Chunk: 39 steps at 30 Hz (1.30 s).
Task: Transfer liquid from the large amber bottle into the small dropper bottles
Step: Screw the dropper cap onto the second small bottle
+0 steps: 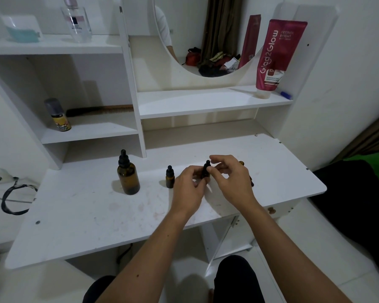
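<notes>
The large amber bottle (128, 176) stands capped with a black dropper top on the white desk (85, 215), left of centre. One small dropper bottle (170, 177) stands upright to its right, capped. My left hand (187, 191) grips the body of a second small bottle (206, 170). My right hand (232, 178) pinches that bottle's black dropper cap with thumb and fingers. Behind my right hand a bit of another amber bottle (241, 163) shows, mostly hidden.
A shelf unit rises behind the desk with a round mirror (206, 36), a red tube (276, 55), a small spray can (58, 115), a comb (101, 110) and a clear perfume bottle (76, 20). A black cable (11, 200) lies left of the desk.
</notes>
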Each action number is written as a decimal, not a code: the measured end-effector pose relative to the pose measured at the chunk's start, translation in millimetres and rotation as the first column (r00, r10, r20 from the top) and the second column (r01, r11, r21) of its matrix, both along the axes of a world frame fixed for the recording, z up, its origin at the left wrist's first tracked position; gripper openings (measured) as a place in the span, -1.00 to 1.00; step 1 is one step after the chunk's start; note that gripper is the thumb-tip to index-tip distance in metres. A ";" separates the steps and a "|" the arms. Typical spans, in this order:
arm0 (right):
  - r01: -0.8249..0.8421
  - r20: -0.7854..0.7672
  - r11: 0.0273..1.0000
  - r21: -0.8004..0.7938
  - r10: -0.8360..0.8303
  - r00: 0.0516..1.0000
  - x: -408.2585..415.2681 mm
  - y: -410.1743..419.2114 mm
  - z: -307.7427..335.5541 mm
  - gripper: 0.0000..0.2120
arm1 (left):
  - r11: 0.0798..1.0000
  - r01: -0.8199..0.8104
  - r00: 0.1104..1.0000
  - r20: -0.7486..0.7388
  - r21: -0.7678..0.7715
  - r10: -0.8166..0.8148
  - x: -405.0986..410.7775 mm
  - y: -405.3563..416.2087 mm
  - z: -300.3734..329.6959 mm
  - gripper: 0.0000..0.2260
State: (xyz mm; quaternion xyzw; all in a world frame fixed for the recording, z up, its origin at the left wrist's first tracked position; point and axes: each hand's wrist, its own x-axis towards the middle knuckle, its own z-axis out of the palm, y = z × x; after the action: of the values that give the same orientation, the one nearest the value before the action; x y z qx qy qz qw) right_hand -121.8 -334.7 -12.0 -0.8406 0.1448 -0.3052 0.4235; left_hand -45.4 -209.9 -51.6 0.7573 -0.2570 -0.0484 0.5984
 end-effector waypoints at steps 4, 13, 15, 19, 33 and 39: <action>-0.024 -0.016 0.999 0.031 0.025 1.000 -1.1 0.3 -2.0 -0.74 | 1.000 -0.003 1.000 0.010 0.000 0.003 -0.3 -0.1 1.2 -0.81; 0.002 0.039 0.996 0.093 -0.005 0.999 -0.7 1.3 -1.8 -0.78 | 1.000 -0.009 1.000 -0.004 0.022 0.009 -1.2 -0.4 3.1 -0.81; -0.044 0.018 0.997 0.062 0.043 0.999 -0.9 2.6 -1.4 -0.71 | 1.000 -0.010 1.000 0.001 0.024 0.010 -1.1 -0.5 2.4 -0.80; -0.014 0.029 0.997 0.077 0.012 1.000 -0.3 3.4 0.8 -0.77 | 1.000 -0.005 1.000 0.002 0.020 0.005 -1.4 0.5 2.5 -0.80; 0.026 0.027 0.996 0.088 -0.028 0.999 4.6 2.8 1.2 -0.83 | 1.000 0.006 1.000 0.008 0.002 -0.006 -2.4 0.6 2.2 -0.82; -0.064 -0.001 0.996 0.055 0.064 0.998 3.0 2.6 1.3 -0.73 | 1.000 0.009 1.000 0.011 0.008 -0.009 -1.6 -0.1 1.1 -0.79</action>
State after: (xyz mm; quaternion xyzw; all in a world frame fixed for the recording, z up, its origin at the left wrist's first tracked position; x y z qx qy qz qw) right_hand -118.8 -332.1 -10.7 -0.8332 0.1268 -0.2865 0.4558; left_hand -46.9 -210.0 -50.6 0.7587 -0.2635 -0.0482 0.5938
